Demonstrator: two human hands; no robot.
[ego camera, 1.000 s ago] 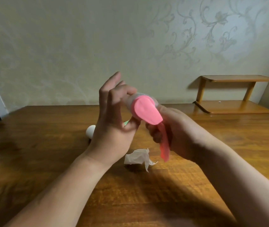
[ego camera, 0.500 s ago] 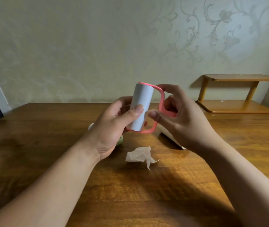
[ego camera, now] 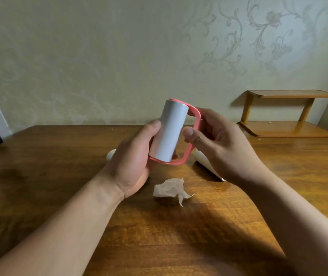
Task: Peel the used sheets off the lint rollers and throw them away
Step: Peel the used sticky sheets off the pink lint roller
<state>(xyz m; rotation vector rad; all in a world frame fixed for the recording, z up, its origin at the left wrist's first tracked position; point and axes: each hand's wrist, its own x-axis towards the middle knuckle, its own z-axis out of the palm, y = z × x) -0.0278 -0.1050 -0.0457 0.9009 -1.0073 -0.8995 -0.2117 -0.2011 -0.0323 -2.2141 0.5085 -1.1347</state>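
I hold a lint roller (ego camera: 169,132) upright above the table: a white paper roll inside a pink loop handle. My left hand (ego camera: 133,162) wraps the roll from the left, thumb pressed on its side. My right hand (ego camera: 217,142) grips the pink handle on the right, its thumb tip touching the roll's right edge. A crumpled used sheet (ego camera: 171,189) lies on the table just below the hands. A second white roller (ego camera: 201,159) lies behind my right hand, mostly hidden. Another white rounded end (ego camera: 111,154) peeks out behind my left hand.
The wooden table (ego camera: 39,176) runs back to a patterned wall. A small two-tier wooden shelf (ego camera: 286,114) stands at the back right corner. A dark doorway gap shows at the far left.
The roller has turned from end-on to upright with its white side facing me. My left hand went from raised open fingers to wrapping the roll. Since half a second ago the pose has barely shifted.
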